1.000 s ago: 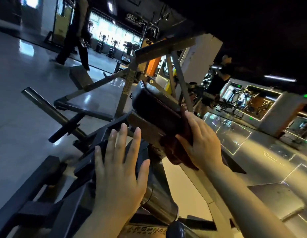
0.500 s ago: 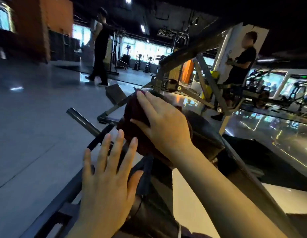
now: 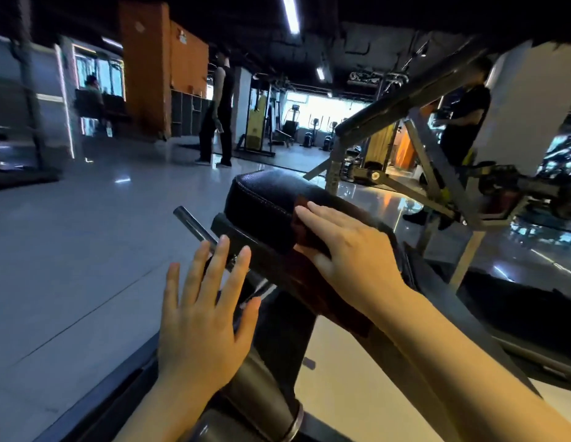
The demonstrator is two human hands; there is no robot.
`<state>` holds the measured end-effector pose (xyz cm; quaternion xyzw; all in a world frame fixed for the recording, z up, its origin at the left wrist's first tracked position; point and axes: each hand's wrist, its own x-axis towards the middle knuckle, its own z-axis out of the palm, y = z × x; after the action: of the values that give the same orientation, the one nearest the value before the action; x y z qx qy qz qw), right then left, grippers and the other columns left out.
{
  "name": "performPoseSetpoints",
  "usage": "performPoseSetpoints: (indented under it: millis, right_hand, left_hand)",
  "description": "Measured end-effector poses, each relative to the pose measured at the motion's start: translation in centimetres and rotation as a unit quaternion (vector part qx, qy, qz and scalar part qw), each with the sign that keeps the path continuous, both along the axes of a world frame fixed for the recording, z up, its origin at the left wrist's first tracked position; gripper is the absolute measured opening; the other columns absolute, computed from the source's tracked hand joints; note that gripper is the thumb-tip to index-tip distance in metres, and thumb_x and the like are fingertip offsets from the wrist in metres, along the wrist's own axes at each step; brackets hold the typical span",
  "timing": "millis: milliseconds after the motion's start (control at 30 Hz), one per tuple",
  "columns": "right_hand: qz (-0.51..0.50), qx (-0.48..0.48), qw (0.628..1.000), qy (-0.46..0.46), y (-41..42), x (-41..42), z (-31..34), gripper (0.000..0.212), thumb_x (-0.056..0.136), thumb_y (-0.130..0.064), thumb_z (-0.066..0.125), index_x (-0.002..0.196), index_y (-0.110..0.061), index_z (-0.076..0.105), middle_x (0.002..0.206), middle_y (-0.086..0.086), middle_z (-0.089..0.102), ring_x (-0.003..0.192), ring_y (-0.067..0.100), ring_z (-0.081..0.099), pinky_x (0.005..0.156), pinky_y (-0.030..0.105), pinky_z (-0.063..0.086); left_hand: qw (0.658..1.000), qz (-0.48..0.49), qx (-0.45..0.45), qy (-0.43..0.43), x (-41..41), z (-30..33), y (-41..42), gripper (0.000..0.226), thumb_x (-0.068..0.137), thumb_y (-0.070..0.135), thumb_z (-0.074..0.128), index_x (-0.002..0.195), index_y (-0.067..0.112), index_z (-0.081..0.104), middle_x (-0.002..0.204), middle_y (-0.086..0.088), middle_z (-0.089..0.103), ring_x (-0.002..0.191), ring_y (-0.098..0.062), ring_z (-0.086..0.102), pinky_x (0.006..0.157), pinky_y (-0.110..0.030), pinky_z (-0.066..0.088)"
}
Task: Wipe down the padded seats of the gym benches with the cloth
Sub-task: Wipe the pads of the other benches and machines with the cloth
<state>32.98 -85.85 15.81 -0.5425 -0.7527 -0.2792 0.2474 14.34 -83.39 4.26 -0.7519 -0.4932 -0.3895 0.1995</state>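
A black padded seat [image 3: 265,199] of a gym machine sits in the middle of the view, its stitched front edge facing me. A dark red cloth [image 3: 306,269] lies over the pad's near end and hangs down its side. My right hand [image 3: 351,250] presses flat on the cloth with straight fingers, thumb against the pad's side. My left hand [image 3: 207,311] hovers open with spread fingers just left of the pad, above the machine's frame, holding nothing.
A steel bar [image 3: 195,226] sticks out left of the pad. The machine's grey frame [image 3: 415,90] slants overhead at right. A person in black [image 3: 218,113] stands on the shiny floor behind; another person [image 3: 462,122] stands at right by a white pillar.
My right hand slid the cloth back along the pad toward me, uncovering the pad's far end. The view swung upright. My left hand stayed open beside the frame.
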Motion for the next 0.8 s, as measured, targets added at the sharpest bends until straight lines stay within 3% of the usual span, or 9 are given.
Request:
performPoseSetpoints:
  millis: [67, 200, 300, 433, 567, 667, 800]
  right_hand:
    - [0.014, -0.037, 0.999, -0.005, 1.5, -2.1, 1.7, 0.050, 0.096, -0.035, 0.056, 0.145, -0.028, 0.044, 0.147, -0.005, 0.048, 0.134, 0.016, 0.045, 0.095, 0.036, 0.047]
    - [0.041, -0.031, 0.999, -0.017, 3.6, -4.2, 2.4, 0.045, 0.098, -0.036, 0.051, 0.141, -0.029, 0.043, 0.144, -0.008, 0.048, 0.131, 0.014, 0.046, 0.088, 0.033, 0.048]
    - [0.058, 0.002, 0.998, -0.007, 2.2, -2.5, 0.7, 0.048, 0.091, -0.025, 0.063, 0.138, -0.020, 0.054, 0.141, 0.002, 0.055, 0.128, 0.021, 0.053, 0.091, 0.035, 0.052]
    - [0.059, 0.051, 0.997, -0.021, 0.8, 0.7, -1.9, 0.057, 0.074, -0.013, 0.080, 0.129, -0.013, 0.063, 0.132, 0.010, 0.062, 0.118, 0.028, 0.062, 0.094, 0.040, 0.050]
    - [0.057, 0.040, 0.997, 0.017, 1.6, -0.2, -0.9, 0.050, 0.083, -0.018, 0.071, 0.132, -0.016, 0.061, 0.133, 0.004, 0.062, 0.120, 0.022, 0.061, 0.093, 0.037, 0.051]
    - [0.069, -0.024, 0.997, 0.028, 3.4, -2.9, 1.7, 0.049, 0.094, -0.028, 0.060, 0.142, -0.027, 0.049, 0.146, -0.007, 0.049, 0.134, 0.014, 0.046, 0.099, 0.033, 0.045]
    - [0.074, -0.023, 0.997, -0.009, 5.7, -6.3, 3.3, 0.038, 0.099, -0.032, 0.051, 0.137, -0.030, 0.050, 0.143, -0.015, 0.049, 0.129, 0.008, 0.044, 0.083, 0.029, 0.045]
  left_hand:
    - [1.000, 0.000, 0.017, 0.003, 0.1, -0.1, 0.0, 0.064, 0.094, 0.047, 0.035, 0.151, 0.020, 0.023, 0.155, -0.012, 0.031, 0.143, -0.032, 0.028, 0.114, -0.057, 0.022]
    - [1.000, -0.004, 0.014, 0.005, -0.1, 0.0, 0.1, 0.063, 0.095, 0.047, 0.035, 0.151, 0.023, 0.023, 0.156, -0.010, 0.031, 0.144, -0.031, 0.028, 0.114, -0.057, 0.024]
    - [1.000, 0.000, 0.010, 0.001, -0.2, 0.1, 0.0, 0.059, 0.099, 0.050, 0.026, 0.151, 0.023, 0.023, 0.156, -0.010, 0.031, 0.144, -0.030, 0.028, 0.115, -0.054, 0.021]
    - [1.000, 0.011, 0.011, -0.001, -0.1, -0.1, 0.0, 0.062, 0.097, 0.050, 0.030, 0.152, 0.023, 0.022, 0.157, -0.010, 0.030, 0.145, -0.031, 0.026, 0.116, -0.054, 0.019]
    - [1.000, 0.010, 0.011, -0.013, 0.1, -0.1, 0.1, 0.065, 0.094, 0.048, 0.034, 0.152, 0.022, 0.021, 0.157, -0.010, 0.029, 0.145, -0.029, 0.024, 0.116, -0.051, 0.016]
    - [0.999, 0.000, 0.012, -0.034, 0.1, -0.2, 0.3, 0.063, 0.095, 0.044, 0.034, 0.153, 0.023, 0.020, 0.157, -0.008, 0.026, 0.146, -0.026, 0.020, 0.116, -0.047, 0.013]
    - [0.999, 0.009, -0.001, -0.041, -0.1, -0.2, 0.4, 0.062, 0.095, 0.042, 0.034, 0.153, 0.024, 0.019, 0.158, -0.006, 0.026, 0.146, -0.025, 0.019, 0.117, -0.046, 0.010]
